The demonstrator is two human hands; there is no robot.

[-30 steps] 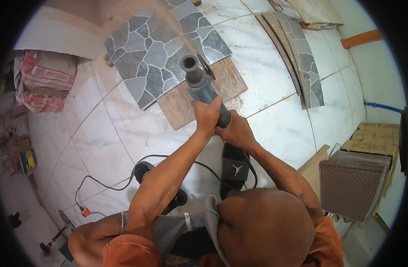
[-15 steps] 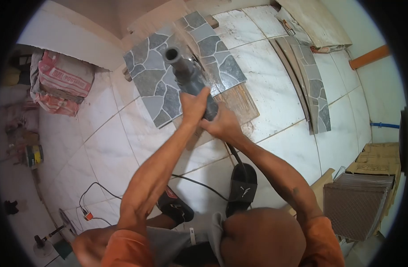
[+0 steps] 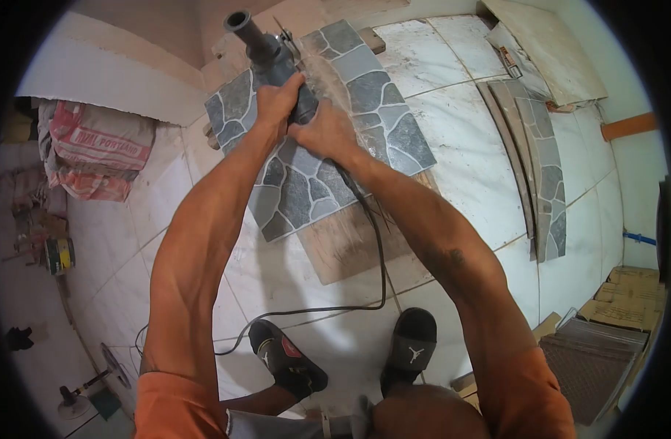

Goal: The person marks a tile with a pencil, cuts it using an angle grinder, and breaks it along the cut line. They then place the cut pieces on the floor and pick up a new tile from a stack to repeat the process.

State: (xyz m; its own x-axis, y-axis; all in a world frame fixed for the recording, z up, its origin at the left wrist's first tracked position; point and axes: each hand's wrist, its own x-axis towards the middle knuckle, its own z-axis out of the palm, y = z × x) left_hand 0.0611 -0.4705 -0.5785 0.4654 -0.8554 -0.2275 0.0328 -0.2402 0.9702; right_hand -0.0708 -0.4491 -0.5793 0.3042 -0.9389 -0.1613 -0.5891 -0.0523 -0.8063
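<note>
Both hands grip a dark corded power tool [image 3: 275, 67] with a round pipe-like nozzle, at the upper middle. My left hand [image 3: 278, 101] is wrapped round its body. My right hand [image 3: 327, 130] is closed on its rear end, where a black cable runs down toward the feet. Under the tool lies a stone-patterned grey tile [image 3: 306, 183], with a dusty streak across its upper part. The tile rests over a wooden board [image 3: 343, 245]. The tool's working end is partly hidden behind its body.
Cut curved strips of tile [image 3: 544, 168] lie on the white floor at right. Cement bags [image 3: 101, 146] stand at left. Boxes [image 3: 621, 300] and a stack of brown tiles [image 3: 591, 362] are at lower right. The black cable [image 3: 382, 256] loops near the sandals.
Both hands and the tool have moved up and left over the tile, away from the body. The view has shifted, and more of the tile's lower part and the cable shows.
</note>
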